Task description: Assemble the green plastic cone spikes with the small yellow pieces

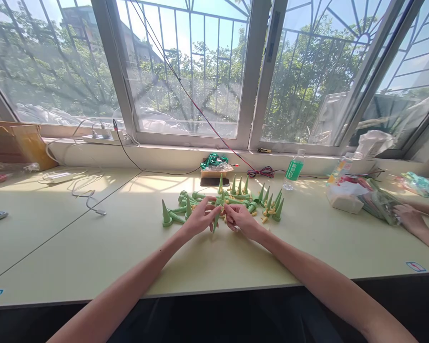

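My left hand [199, 220] is closed around a green plastic spike [215, 225], its pointed end hanging down below the fingers. Close beside it, my right hand [245, 221] has its fingertips pinched together at the upper part of the same spike. What sits between those fingertips is too small to make out. Around both hands lie several more green parts; some cone-shaped spikes stand point up, such as one green cone [166, 215] at the left and another green cone [279, 211] at the right. Small yellow plastic pieces [265, 220] are scattered among them.
Behind the parts are a dark phone [214, 182] and a small box [218, 173] holding green material. A bottle [293, 170] stands right of these. At far right, another person's hand [411, 220] touches plastic bags. A white cable [89, 202] lies at left.
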The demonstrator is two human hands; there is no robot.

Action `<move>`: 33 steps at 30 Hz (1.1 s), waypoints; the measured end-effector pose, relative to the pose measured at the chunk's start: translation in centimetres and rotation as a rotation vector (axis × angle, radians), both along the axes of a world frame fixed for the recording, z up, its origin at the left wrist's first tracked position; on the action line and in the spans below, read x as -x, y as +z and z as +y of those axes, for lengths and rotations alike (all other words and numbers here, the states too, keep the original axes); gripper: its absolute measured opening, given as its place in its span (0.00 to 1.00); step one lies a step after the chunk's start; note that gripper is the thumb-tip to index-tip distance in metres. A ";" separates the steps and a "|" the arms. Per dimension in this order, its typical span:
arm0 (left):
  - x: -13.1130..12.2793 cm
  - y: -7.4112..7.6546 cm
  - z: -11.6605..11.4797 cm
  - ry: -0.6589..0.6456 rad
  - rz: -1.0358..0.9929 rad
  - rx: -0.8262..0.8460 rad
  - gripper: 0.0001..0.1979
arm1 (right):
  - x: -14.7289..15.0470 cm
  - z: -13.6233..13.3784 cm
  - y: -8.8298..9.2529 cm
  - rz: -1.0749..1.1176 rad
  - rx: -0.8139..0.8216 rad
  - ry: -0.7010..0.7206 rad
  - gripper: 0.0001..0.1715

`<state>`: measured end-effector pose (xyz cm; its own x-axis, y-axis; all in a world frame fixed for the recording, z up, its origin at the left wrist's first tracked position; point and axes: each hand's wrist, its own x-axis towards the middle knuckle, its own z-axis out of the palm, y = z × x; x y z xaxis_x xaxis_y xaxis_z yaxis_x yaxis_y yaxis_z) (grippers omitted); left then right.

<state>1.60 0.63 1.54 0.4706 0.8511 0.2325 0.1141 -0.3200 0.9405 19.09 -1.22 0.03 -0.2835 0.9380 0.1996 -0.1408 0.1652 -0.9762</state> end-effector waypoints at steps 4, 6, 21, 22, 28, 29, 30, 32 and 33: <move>0.2 0.0 -0.3 -0.051 0.017 0.027 0.30 | -0.1 0.0 -0.1 -0.022 -0.038 -0.005 0.30; 0.2 -0.1 -0.3 -0.059 0.013 0.042 0.30 | -0.1 0.0 -0.1 -0.030 -0.053 -0.001 0.29; 0.3 0.6 -0.9 -0.127 -0.029 0.170 0.29 | 0.1 -0.5 0.0 -0.091 -0.114 -0.068 0.29; 0.3 0.6 -1.0 -0.133 -0.027 0.170 0.29 | 0.1 -0.6 0.0 -0.097 -0.124 -0.077 0.29; 0.3 0.8 -1.1 -0.134 -0.013 0.196 0.30 | 0.0 -0.8 0.2 -0.134 -0.177 -0.089 0.28; 0.3 0.8 -1.1 -0.134 -0.013 0.198 0.30 | 0.0 -0.8 0.2 -0.135 -0.180 -0.087 0.28; 0.2 0.8 -1.2 -0.136 -0.014 0.198 0.30 | 0.0 -0.8 0.3 -0.133 -0.180 -0.085 0.28; 0.2 0.8 -1.1 -0.145 -0.017 0.198 0.30 | 0.0 -0.7 0.3 -0.133 -0.172 -0.086 0.28; 0.2 0.8 -1.1 -0.152 -0.021 0.201 0.30 | 0.0 -0.6 0.2 -0.135 -0.167 -0.091 0.29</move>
<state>1.43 -0.50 2.38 0.5933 0.8014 0.0763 0.0592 -0.1380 0.9887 19.06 -1.86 0.27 -0.2344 0.9177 0.3207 0.0117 0.3325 -0.9430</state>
